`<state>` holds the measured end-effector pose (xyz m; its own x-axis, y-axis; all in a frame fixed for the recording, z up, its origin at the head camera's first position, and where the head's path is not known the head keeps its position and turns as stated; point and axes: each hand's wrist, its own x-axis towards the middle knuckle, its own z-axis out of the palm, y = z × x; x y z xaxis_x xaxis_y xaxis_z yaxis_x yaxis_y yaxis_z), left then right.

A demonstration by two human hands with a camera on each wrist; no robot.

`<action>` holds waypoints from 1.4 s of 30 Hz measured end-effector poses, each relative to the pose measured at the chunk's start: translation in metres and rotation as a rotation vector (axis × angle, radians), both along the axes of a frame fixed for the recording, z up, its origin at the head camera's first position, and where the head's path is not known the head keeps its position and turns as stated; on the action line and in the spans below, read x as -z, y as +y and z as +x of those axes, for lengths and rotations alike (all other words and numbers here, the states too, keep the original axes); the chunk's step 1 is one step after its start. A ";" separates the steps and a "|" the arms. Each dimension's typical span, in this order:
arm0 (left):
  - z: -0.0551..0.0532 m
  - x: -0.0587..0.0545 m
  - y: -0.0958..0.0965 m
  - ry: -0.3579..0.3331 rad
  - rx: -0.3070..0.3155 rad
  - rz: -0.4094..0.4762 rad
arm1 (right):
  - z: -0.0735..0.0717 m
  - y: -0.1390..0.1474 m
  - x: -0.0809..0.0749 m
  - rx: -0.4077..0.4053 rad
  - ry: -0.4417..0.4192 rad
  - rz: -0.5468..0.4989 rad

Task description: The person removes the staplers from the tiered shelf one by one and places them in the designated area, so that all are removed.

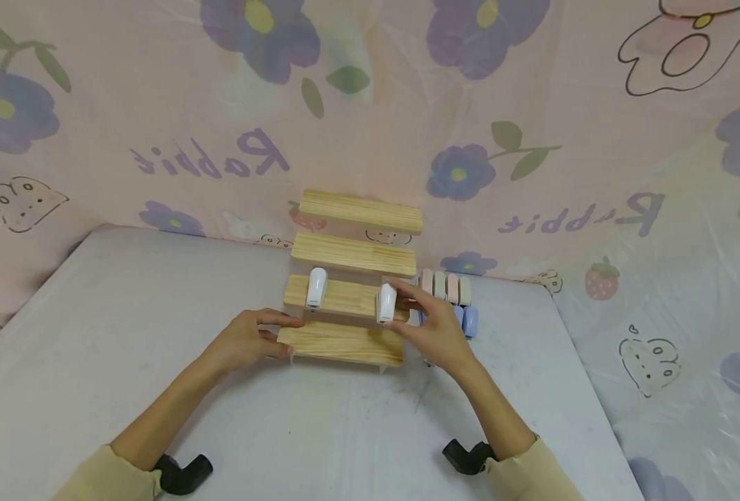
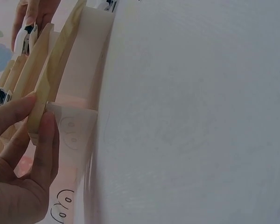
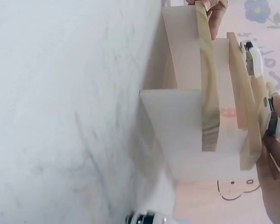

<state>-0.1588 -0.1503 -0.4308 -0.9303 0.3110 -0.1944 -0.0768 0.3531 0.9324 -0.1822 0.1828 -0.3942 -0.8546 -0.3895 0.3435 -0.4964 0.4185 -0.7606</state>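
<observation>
A four-step wooden display rack (image 1: 341, 343) with pale boards stands on the table. My left hand (image 1: 241, 341) pinches the left end of its lowest board, thumb and fingers on opposite faces in the left wrist view. At the right end of the second board from the bottom, my right hand (image 1: 435, 334) holds a small white stapler (image 1: 386, 303) between thumb and fingers. This stapler stands right at the board's surface. Towards the left end of that same board sits another white stapler (image 1: 316, 288). The two upper boards carry nothing.
Right of the rack, several pink and pale green staplers (image 1: 452, 288) stand in a row, with blue staplers (image 1: 470, 322) in front, partly hidden by my right hand. A patterned sheet (image 1: 370, 139) hangs behind the white table (image 1: 156, 299).
</observation>
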 end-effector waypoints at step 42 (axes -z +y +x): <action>-0.001 0.002 0.001 -0.019 -0.004 0.009 | 0.025 0.100 0.033 0.174 -0.087 0.096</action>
